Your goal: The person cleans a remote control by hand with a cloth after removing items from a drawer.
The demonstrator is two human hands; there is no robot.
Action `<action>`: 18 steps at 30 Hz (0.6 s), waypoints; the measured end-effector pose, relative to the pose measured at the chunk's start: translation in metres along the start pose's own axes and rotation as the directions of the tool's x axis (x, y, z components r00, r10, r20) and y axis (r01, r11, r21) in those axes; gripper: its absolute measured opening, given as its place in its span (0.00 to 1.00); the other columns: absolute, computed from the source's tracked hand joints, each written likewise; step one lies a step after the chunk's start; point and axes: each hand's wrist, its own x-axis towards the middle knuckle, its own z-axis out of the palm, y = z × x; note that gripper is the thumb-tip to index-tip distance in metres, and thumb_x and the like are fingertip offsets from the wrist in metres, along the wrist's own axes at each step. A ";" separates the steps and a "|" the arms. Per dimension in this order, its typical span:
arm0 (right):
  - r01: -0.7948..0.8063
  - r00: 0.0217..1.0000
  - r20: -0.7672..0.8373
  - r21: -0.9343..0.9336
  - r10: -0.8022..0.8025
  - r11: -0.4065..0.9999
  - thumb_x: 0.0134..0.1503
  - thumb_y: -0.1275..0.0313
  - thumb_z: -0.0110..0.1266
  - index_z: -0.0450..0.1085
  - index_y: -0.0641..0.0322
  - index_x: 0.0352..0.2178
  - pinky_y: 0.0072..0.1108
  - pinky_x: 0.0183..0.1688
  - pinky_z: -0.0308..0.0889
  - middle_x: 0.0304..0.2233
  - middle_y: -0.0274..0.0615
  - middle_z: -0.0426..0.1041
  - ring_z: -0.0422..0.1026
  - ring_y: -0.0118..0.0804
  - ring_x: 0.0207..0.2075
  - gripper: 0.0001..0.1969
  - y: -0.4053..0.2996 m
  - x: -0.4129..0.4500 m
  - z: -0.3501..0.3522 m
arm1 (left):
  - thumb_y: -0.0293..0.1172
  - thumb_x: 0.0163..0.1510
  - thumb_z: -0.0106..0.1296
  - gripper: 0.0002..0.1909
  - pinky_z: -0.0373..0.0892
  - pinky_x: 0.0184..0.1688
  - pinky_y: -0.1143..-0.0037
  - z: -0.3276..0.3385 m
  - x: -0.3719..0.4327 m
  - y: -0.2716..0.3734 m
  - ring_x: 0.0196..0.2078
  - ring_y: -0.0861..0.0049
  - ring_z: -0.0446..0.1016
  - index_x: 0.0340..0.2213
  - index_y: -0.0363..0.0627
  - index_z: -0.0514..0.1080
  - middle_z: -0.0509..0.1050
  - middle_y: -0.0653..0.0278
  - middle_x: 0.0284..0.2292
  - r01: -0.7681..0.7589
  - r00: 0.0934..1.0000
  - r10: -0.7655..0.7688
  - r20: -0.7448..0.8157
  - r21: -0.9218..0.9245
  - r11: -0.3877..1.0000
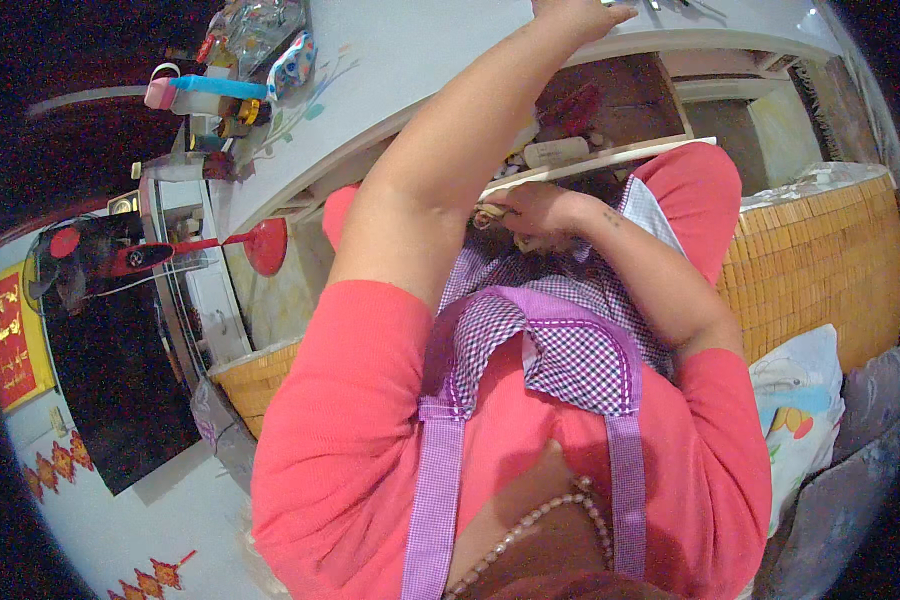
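My left hand (pixel 586 16) is at the top picture edge, over the far side of the white table (pixel 390 67). Most of it is cut off, and whatever it touches is hidden. Just right of its fingers lie thin metal tools (pixel 690 6). My right hand (pixel 536 211) is low over my lap, fingers curled, beside an open drawer (pixel 607 156) under the tabletop. Small pale bits show at its fingertips, too blurred to name. Dark material (pixel 521 262) lies below it on my checked apron (pixel 585 352). Inside the drawer are a white bottle (pixel 556 152) and a dark red thing (pixel 574 109).
Bottles, a blue tube-like thing (pixel 217 86) and a clear plastic bag (pixel 259 34) crowd the table's left end. A red rounded object (pixel 266 247) stands out at left. A bamboo-matted seat (pixel 802 262) and a printed white cloth (pixel 795 412) are at right.
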 end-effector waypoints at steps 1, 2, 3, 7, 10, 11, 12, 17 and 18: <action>0.023 1.000 -0.015 0.000 -0.023 1.000 0.58 0.56 0.34 0.63 0.54 0.43 0.29 0.20 0.64 0.22 0.44 0.70 0.68 0.38 0.17 0.19 0.000 -0.001 0.000 | 0.40 0.38 0.60 0.36 0.57 0.52 0.63 0.005 0.000 -0.002 0.51 0.50 0.57 0.49 0.50 0.58 0.60 0.49 0.48 -0.002 1.000 0.002 0.002 -0.002 1.000; 0.035 0.999 -0.023 0.000 -0.035 0.999 0.58 0.55 0.34 0.63 0.54 0.43 0.28 0.19 0.64 0.21 0.44 0.69 0.68 0.37 0.17 0.19 -0.002 -0.002 -0.001 | 0.39 0.38 0.60 0.35 0.56 0.53 0.63 0.008 0.000 -0.003 0.51 0.51 0.57 0.49 0.49 0.59 0.60 0.49 0.48 -0.024 0.999 0.026 -0.025 0.110 0.994; 0.045 0.999 -0.031 0.002 -0.044 0.999 0.58 0.55 0.34 0.63 0.54 0.44 0.28 0.19 0.64 0.21 0.44 0.69 0.68 0.37 0.17 0.20 -0.005 -0.004 -0.004 | 0.38 0.38 0.60 0.34 0.56 0.53 0.64 0.012 0.000 -0.006 0.51 0.52 0.57 0.48 0.47 0.59 0.60 0.48 0.49 -0.043 0.997 0.055 -0.046 0.221 0.974; -0.253 0.959 0.176 0.179 0.222 0.951 0.48 0.69 0.43 0.60 0.54 0.49 0.29 0.41 0.64 0.34 0.52 0.71 0.70 0.46 0.34 0.23 -0.064 -0.033 -0.044 | 0.36 0.36 0.59 0.35 0.55 0.54 0.67 0.007 0.003 -0.054 0.52 0.55 0.57 0.47 0.43 0.59 0.60 0.48 0.48 0.023 0.990 0.007 0.141 -0.205 0.978; -0.157 0.988 0.030 0.181 0.154 0.971 0.48 0.69 0.43 0.59 0.55 0.49 0.26 0.42 0.63 0.37 0.50 0.70 0.69 0.42 0.37 0.24 -0.020 -0.029 -0.036 | 0.25 0.44 0.49 0.21 0.66 0.45 0.69 -0.015 -0.065 -0.066 0.44 0.61 0.68 0.43 0.41 0.63 0.69 0.53 0.40 0.215 0.977 -0.062 0.206 -0.928 0.304; 0.038 0.993 -0.119 0.111 -0.024 0.993 0.49 0.69 0.43 0.59 0.56 0.50 0.23 0.43 0.63 0.38 0.49 0.70 0.69 0.40 0.39 0.24 -0.005 -0.023 -0.029 | 0.22 0.42 0.47 0.25 0.64 0.48 0.67 -0.032 -0.088 -0.082 0.46 0.60 0.66 0.45 0.41 0.60 0.67 0.52 0.41 0.304 0.953 -0.007 0.304 -0.952 0.037; 0.019 0.994 -0.109 0.268 0.011 0.963 0.51 0.68 0.43 0.58 0.59 0.50 0.22 0.45 0.62 0.40 0.47 0.68 0.67 0.35 0.42 0.23 -0.022 -0.028 -0.035 | 0.19 0.40 0.46 0.29 0.62 0.51 0.66 -0.050 -0.113 -0.102 0.48 0.59 0.65 0.48 0.42 0.57 0.65 0.52 0.43 0.383 0.923 0.066 0.378 -0.894 -0.234; 0.004 0.991 -0.113 0.527 0.066 0.850 0.56 0.66 0.42 0.59 0.63 0.50 0.19 0.40 0.64 0.39 0.38 0.68 0.66 0.26 0.39 0.21 -0.014 -0.006 -0.028 | 0.12 0.33 0.42 0.34 0.60 0.54 0.61 -0.076 -0.210 -0.149 0.48 0.57 0.64 0.48 0.37 0.56 0.64 0.49 0.44 0.216 0.902 -0.202 0.381 -0.804 -0.554; 0.045 0.970 -0.221 0.574 0.102 0.818 0.57 0.66 0.42 0.59 0.62 0.49 0.17 0.39 0.64 0.38 0.36 0.68 0.66 0.24 0.38 0.20 -0.006 0.001 -0.024 | 0.12 0.32 0.42 0.35 0.62 0.52 0.63 -0.074 -0.221 -0.161 0.47 0.57 0.65 0.48 0.39 0.56 0.64 0.51 0.44 0.210 0.886 -0.233 0.401 -0.796 -0.568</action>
